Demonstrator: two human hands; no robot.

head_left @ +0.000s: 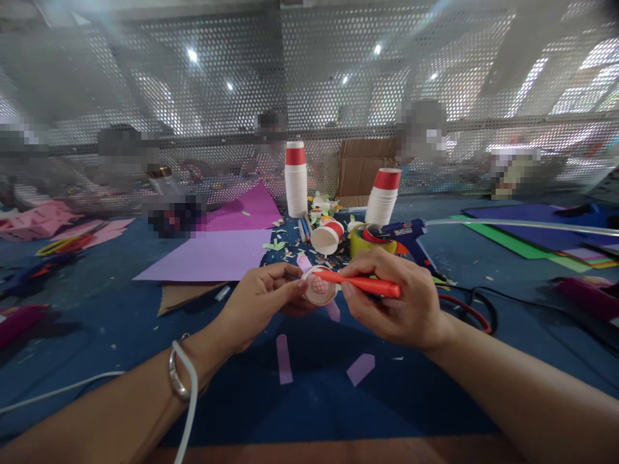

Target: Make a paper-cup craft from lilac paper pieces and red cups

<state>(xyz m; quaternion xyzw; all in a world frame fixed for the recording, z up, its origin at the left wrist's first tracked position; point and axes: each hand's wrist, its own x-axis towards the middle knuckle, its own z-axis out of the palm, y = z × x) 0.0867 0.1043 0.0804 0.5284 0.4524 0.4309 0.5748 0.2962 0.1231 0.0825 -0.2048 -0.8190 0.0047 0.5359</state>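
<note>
My left hand (264,299) grips a small paper cup (320,298) by its edge, round end facing me. Red crossed lines are drawn on that pale round face. A purple paper strip (333,312) sticks out at the cup's lower right, and another piece shows at its upper left. My right hand (394,296) is closed around a red marker (372,284), its tip end at the cup's upper edge; whether it touches is unclear. On the blue cloth below lie a narrow purple paper strip (284,359) and a pointed purple paper piece (361,369).
Stacked paper cups (296,187) stand behind, with a second stack (383,198) to the right. A tipped cup (326,238) lies among paper scraps beside a blue glue gun (409,233). Purple sheets (213,254) lie left, coloured sheets (522,225) right. A white cord (189,386) crosses my left wrist.
</note>
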